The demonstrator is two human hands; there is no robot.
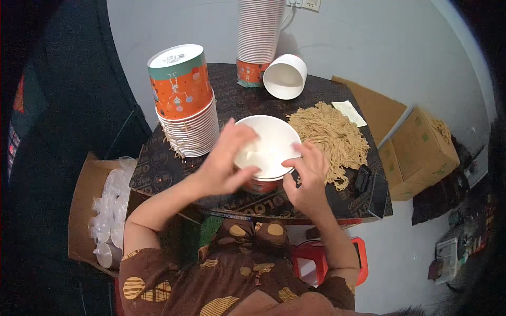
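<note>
In front of me stands a white-lined paper bucket point(274, 150), its mouth facing up and its orange outside just showing below the rim. My right hand point(308, 179) pinches the bucket's right rim between thumb and fingers. Over the left rim is my left hand point(226, 160), slightly blurred, with thumb and fingers spread apart; whether it touches the rim I cannot tell. To the left rises a stack of upside-down paper buckets point(184, 100), orange and green on the top one. A heap of tan yarn-like strands point(332, 139) lies to the right of the bucket.
At the back stand a tall stack of buckets point(258, 37) and a bucket on its side point(284, 78). A pale paper slip point(349, 113) and a black phone-like object point(377, 195) lie at the right. Cardboard boxes point(421, 152) flank the dark table point(226, 79); the left box point(83, 210) holds plastic-wrapped cups.
</note>
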